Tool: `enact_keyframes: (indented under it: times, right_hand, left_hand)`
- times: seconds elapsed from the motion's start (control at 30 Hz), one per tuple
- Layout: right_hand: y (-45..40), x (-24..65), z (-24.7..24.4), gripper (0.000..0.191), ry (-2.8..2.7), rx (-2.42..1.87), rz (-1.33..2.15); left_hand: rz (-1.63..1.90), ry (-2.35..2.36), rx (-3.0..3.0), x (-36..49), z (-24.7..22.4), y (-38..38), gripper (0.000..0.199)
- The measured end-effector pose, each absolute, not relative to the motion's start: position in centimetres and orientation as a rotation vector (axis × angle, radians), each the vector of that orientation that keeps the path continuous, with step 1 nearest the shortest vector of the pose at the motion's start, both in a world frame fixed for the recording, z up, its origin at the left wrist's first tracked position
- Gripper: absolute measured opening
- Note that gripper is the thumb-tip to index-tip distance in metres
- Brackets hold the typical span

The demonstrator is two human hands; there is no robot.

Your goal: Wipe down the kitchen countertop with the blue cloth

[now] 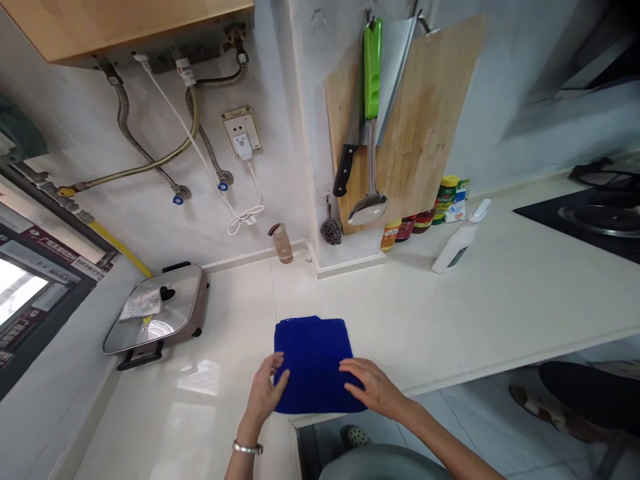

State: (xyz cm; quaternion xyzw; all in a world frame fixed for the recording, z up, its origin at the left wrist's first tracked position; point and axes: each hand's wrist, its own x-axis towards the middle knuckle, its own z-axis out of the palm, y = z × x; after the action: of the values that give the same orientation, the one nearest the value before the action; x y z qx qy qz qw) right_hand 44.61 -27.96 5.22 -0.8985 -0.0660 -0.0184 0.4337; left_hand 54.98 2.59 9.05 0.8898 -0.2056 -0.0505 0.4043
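A folded blue cloth [315,367] lies flat on the white countertop [235,333], its lower edge at the counter's front edge. My left hand [267,387], with a silver band on its wrist, is at the cloth's left side, fingers curved and apart. Over the cloth's right side my right hand [373,387] has its thumb and fingers spread. Neither hand grips the cloth; whether the fingertips touch it I cannot tell.
An electric pan [175,313] with a glass lid stands at the left. A brown bottle [281,243] is by the wall. To the right stand a white spray bottle [460,240] and several jars [425,220]. A cutting board [420,120], knives and a green-handled ladle [371,120] hang above.
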Motion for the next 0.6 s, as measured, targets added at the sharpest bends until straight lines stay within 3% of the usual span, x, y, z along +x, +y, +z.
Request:
enact_keyframes:
  times: [0.1,0.2,0.37,0.43,0.6]
  right_hand:
    - [-27.8,42.7,4.1,0.055,-0.419,-2.317,0.182]
    - [-28.5,42.2,2.8,0.064,-0.535,-2.331,0.178]
    - [-29.0,41.9,1.6,0.048,-0.556,-2.273,0.138]
    - [-29.0,41.7,2.0,0.038,-0.502,-2.211,0.138]
    - [-29.2,41.6,5.4,0.043,-0.298,-2.084,0.174]
  left_hand:
    - [-0.221,-0.864,2.331,51.6,7.4,3.9,0.051]
    - [-0.167,-0.989,2.416,49.7,6.2,5.2,0.062]
    - [0.05,-1.073,2.431,50.1,5.3,6.5,0.029]
    - [0.134,-1.157,2.433,50.6,5.2,6.8,0.027]
    - [0.164,-1.38,2.437,52.5,5.8,7.2,0.038]
